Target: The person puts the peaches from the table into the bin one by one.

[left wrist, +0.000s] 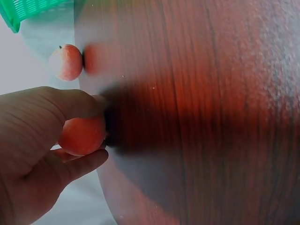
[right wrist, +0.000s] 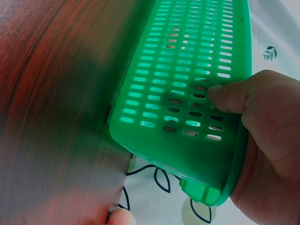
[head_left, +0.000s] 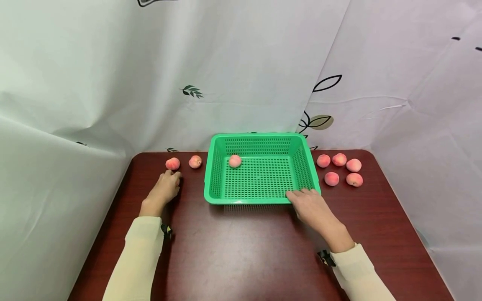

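Note:
My left hand [head_left: 163, 190] is at a peach [head_left: 173, 163] near the table's far left. In the left wrist view, its thumb [left wrist: 82, 103] and fingers [left wrist: 86, 166] curl round opposite sides of that peach [left wrist: 83, 136], which stays low at the table top. A second peach [head_left: 195, 161] lies just to its right. The green plastic basket [head_left: 250, 201] stands at the back middle, with one peach [head_left: 235, 161] inside toward its left. My right hand [head_left: 314, 211] grips the basket's near right corner. Its thumb [right wrist: 229, 96] presses the outer wall [right wrist: 159, 93], and its fingers go over the rim.
Several peaches [head_left: 339, 159] lie grouped on the table right of the basket. The dark red wooden table [head_left: 241, 251] has rounded far corners. White patterned sheeting [head_left: 248, 83] hangs behind it and along both sides.

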Action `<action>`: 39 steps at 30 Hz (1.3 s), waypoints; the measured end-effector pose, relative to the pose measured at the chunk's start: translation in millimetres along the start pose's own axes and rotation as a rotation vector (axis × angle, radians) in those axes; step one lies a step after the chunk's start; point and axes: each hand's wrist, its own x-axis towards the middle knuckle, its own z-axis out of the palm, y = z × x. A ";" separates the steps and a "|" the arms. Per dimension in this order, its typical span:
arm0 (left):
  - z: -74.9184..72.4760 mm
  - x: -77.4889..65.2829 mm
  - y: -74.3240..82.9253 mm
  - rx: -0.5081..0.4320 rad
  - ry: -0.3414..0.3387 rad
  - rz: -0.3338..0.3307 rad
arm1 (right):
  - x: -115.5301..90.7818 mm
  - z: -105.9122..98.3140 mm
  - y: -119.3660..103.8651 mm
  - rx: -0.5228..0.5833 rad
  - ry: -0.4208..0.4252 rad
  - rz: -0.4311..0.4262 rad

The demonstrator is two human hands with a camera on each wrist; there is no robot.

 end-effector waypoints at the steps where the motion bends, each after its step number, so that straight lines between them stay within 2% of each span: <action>1: -0.1 -0.1 -0.1 -0.001 0.002 0.001 | 0.2 -0.1 0.1 0.000 -0.004 0.002; 8: -0.5 -3.1 0.0 -0.031 -0.018 -0.039 | -0.4 -0.6 0.1 0.003 -0.004 -0.003; 12: -2.0 -3.8 1.8 -0.034 -0.008 -0.042 | -0.5 0.0 0.0 -0.002 0.010 -0.003; 19: -9.6 -3.3 8.5 -0.023 0.082 0.034 | -0.3 0.0 -0.1 -0.003 0.014 -0.003; 26: -23.7 -2.4 21.3 -0.037 0.120 0.062 | -0.5 -0.5 0.2 -0.006 0.007 -0.003; 33: -32.1 -1.6 34.7 -0.046 0.186 0.147 | -1.2 0.0 -0.1 -0.003 0.002 -0.002; 39: -42.1 -1.0 47.9 -0.026 0.234 0.161 | -0.8 0.9 0.0 0.000 0.023 -0.015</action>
